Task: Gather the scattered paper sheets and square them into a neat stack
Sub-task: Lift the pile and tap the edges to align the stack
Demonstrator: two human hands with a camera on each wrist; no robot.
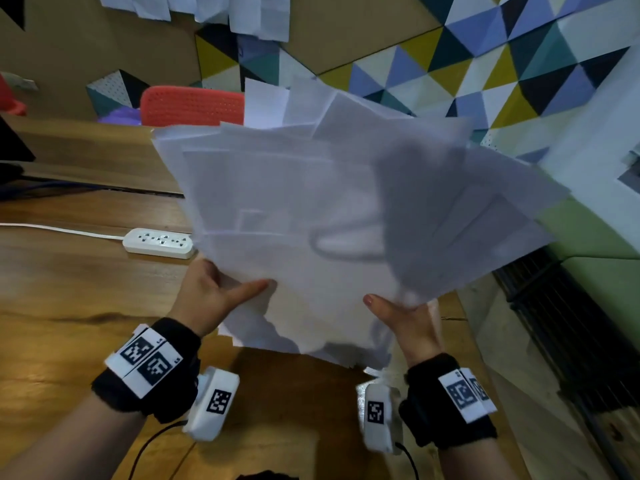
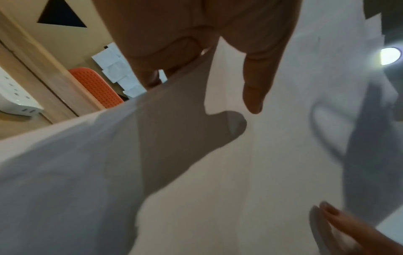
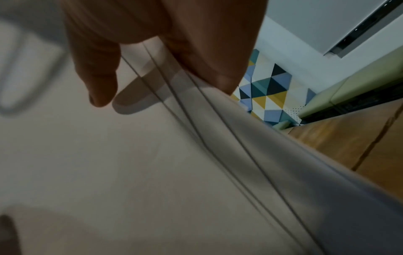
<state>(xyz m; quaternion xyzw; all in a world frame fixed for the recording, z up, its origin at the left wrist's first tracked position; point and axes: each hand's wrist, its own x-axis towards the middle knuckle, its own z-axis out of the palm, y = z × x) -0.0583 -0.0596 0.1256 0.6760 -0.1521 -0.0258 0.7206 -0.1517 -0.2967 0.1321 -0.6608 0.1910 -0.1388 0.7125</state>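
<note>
A loose, fanned bundle of white paper sheets (image 1: 311,209) is held up above the wooden table (image 1: 69,289), its edges uneven and corners sticking out at the top and right. My left hand (image 1: 221,292) grips the bundle's lower left edge, thumb lying on the front sheet and fingers hidden behind. My right hand (image 1: 398,310) grips the lower right edge the same way. In the left wrist view the thumb (image 2: 253,93) presses on the sheets (image 2: 196,172). The right wrist view shows the thumb (image 3: 98,82) on the sheets (image 3: 109,163), whose several offset edges run beside it.
A white power strip (image 1: 159,242) with its cable lies on the table left of the bundle. A red perforated chair back (image 1: 192,105) stands behind the table. More paper sheets (image 1: 256,15) hang on the wall above. A dark radiator (image 1: 568,334) is at the right.
</note>
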